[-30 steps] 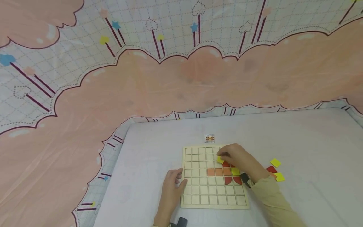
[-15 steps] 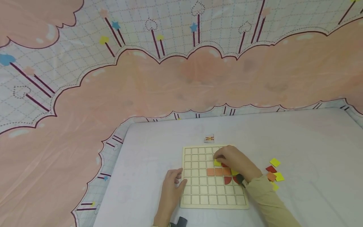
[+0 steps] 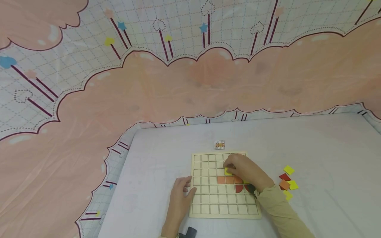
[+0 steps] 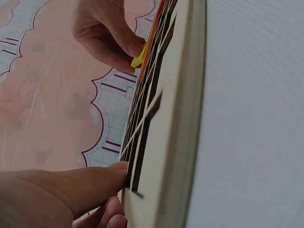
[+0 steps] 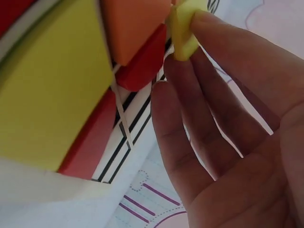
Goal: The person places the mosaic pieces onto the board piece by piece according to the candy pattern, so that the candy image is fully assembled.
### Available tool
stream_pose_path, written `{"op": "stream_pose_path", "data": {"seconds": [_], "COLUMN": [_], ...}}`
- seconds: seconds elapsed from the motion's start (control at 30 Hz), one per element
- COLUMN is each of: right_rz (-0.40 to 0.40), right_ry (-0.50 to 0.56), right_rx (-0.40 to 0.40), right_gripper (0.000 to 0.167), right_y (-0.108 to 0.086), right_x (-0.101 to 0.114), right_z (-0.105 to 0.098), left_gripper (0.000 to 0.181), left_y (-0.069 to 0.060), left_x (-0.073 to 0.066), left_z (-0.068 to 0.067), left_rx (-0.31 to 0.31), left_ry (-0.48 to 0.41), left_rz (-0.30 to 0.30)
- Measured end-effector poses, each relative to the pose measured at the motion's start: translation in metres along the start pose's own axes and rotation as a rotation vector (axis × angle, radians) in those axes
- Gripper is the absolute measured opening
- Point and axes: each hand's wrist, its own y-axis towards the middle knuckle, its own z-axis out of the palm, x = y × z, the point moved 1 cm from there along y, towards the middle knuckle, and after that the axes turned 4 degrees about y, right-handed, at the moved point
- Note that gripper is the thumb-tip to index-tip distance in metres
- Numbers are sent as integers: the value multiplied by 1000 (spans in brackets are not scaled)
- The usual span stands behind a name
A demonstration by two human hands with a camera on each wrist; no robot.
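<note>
In the head view my right hand pinches a yellow square tile between thumb and fingers, over a cell of the pale grid board. The right wrist view shows this yellow tile tilted at the fingertips, near the red and orange pieces. My left hand rests against the board's left edge, its thumb touching the rim. A row of orange tiles lies in the grid, with a red rounded piece below. My right hand and wrist hide part of the laid pieces.
Right of the board lie several loose pieces, among them a yellow tile, a red piece and an orange tile. Behind the board is a small pattern card. All rest on a white table.
My right hand has moved left and slightly down with the yellow tile, from above the red pieces to the cell beside them. My left hand stays at the board's edge.
</note>
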Motion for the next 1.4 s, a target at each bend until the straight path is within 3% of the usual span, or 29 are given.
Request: {"op": "stream_pose_path", "data": {"seconds": [0.2, 0.77, 0.87, 1.2, 1.4], "right_rz": [-59, -35, -36, 104, 43], "right_ry": [-28, -27, -37, -56, -136], "right_rx": [-19, -9, -24, -15, -54], "right_gripper": [12, 18, 19, 21, 13], "right_y": [-1, -7, -10, -28, -35], "right_x": [-2, -4, -3, -6, -14], "right_z": [2, 1, -3, -22, -34], "left_gripper": [44, 43, 43, 43, 43], "left_y": [0, -1, -1, 0, 0], "left_x": [-1, -2, -2, -4, -2], "left_z": [0, -1, -1, -1, -2], "left_rx": [-3, -13, -14, 2, 0], "left_ry": [3, -2, 0, -3, -2], "left_rz": [-4, 18, 18, 15, 10]}}
